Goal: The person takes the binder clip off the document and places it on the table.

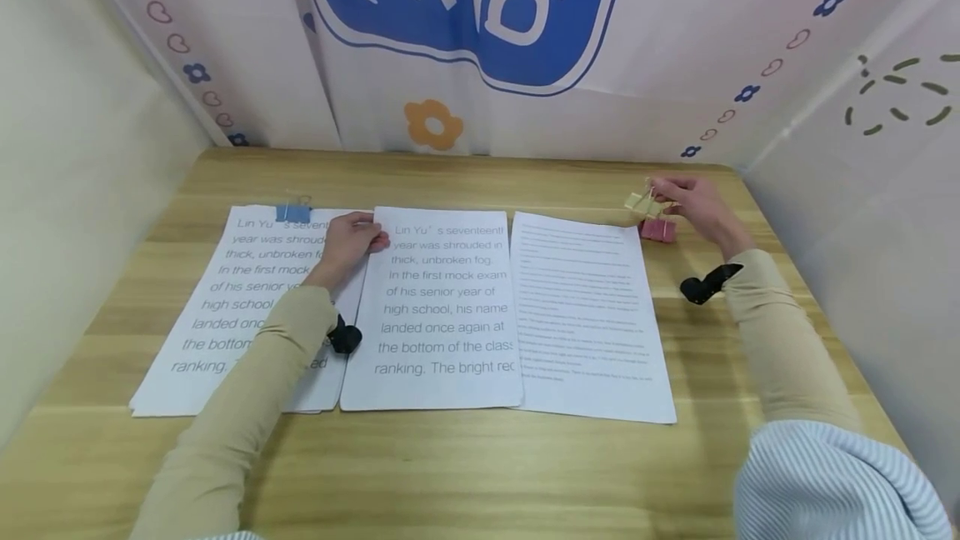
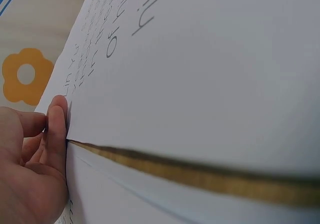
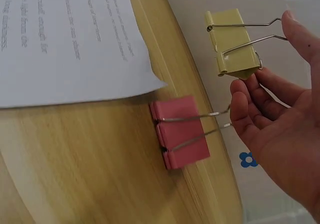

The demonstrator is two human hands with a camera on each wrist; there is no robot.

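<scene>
The right hand (image 1: 697, 202) pinched the yellow clip (image 3: 234, 40) between its fingers above the tabletop (image 1: 480, 473), near the far right corner, with the pink clip (image 3: 184, 130) just beside it. The left hand (image 1: 345, 247), fingers close together, touched the middle stack (image 1: 442, 390) at its far left corner; the blue clip (image 1: 292, 213) gripped the left stack's (image 1: 232, 311) far edge.

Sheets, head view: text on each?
Middle sheet: "Lin Yu's seventeent… year was shrouded in thick, unbroken fog. In the first mock exam of his senior year of high school, his name landed once again at the bottom of the class ranking. The bright re…"
Left sheet: same, partly covered.
Right sheet: too small.
</scene>
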